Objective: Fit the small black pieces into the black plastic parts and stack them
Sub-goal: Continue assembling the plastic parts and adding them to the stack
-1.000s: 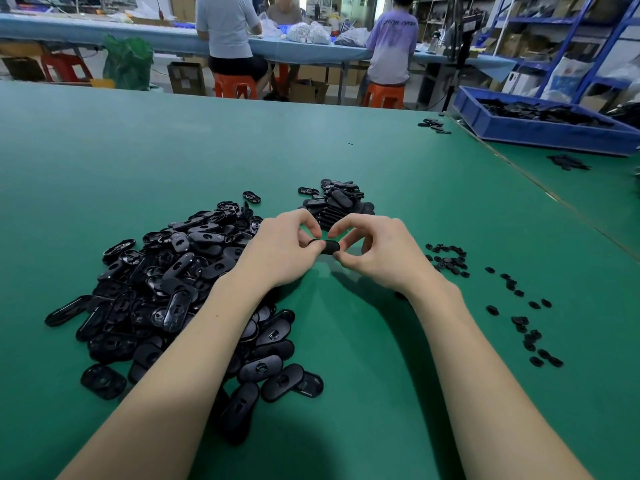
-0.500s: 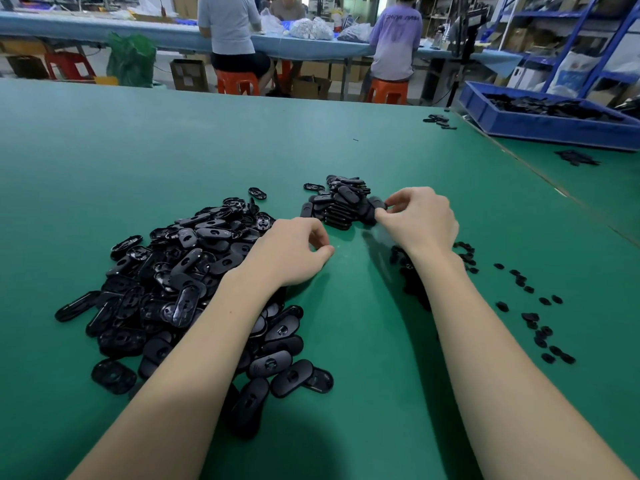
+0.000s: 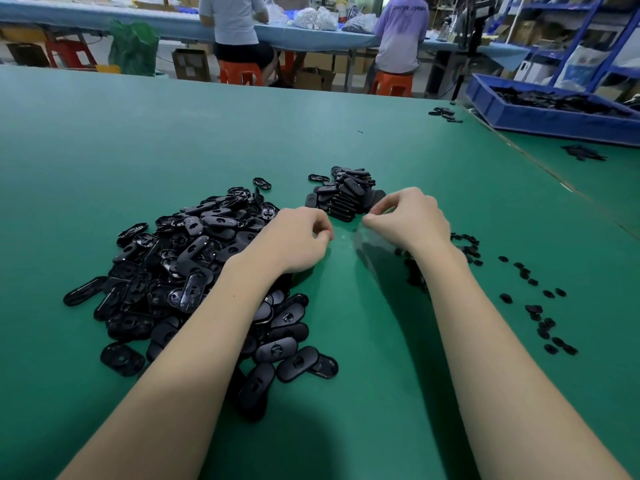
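Both hands sit curled and empty over the green table: left hand beside the loose pile, right hand just by the stack (small pieces scattered right).

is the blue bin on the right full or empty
Partly filled. The blue bin holds a layer of black parts that lies at about rim height; its depth cannot be told.
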